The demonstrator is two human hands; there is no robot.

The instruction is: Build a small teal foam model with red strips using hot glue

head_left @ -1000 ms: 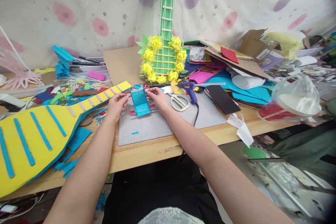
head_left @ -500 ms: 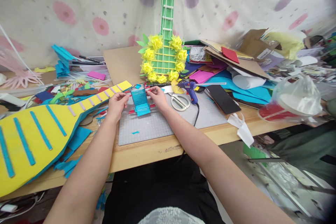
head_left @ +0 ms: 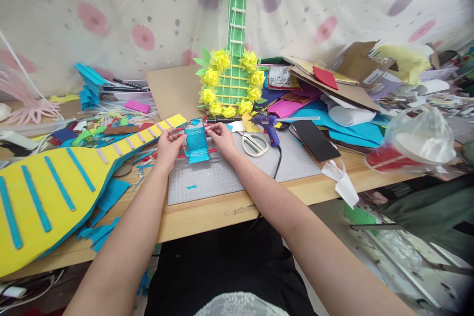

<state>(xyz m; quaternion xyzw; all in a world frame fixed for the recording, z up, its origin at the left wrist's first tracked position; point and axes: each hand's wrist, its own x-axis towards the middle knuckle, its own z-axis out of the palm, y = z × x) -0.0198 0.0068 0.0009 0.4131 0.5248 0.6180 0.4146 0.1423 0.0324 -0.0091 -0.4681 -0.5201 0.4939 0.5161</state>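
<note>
A small blue paper-covered piece [head_left: 196, 144], bent into a seat-like shape, is held up over the grey cutting mat [head_left: 207, 182]. Red sticks [head_left: 212, 150] jut out at its sides. My left hand [head_left: 170, 146] pinches the upper red stick at the left, its fingers close against the blue edge. At the right side, my right hand [head_left: 222, 139] has thumb and fingers closed on the other end of that stick. Fingertips partly hide both ends. A blue paper scrap [head_left: 191, 187] lies on the mat below.
Right of my hands lie scissors [head_left: 254, 144], a purple glue gun [head_left: 272, 131] with its cord and a black phone [head_left: 314, 139]. A yellow paper guitar-like shape [head_left: 48, 192] fills the left. Behind stands a green guitar [head_left: 237, 54] with yellow flowers. A bagged cup [head_left: 394, 150] sits far right.
My left hand has shifted slightly right, nearer the blue piece. The piece has turned a little and its lower edge has swung left. My right hand has hardly moved.
</note>
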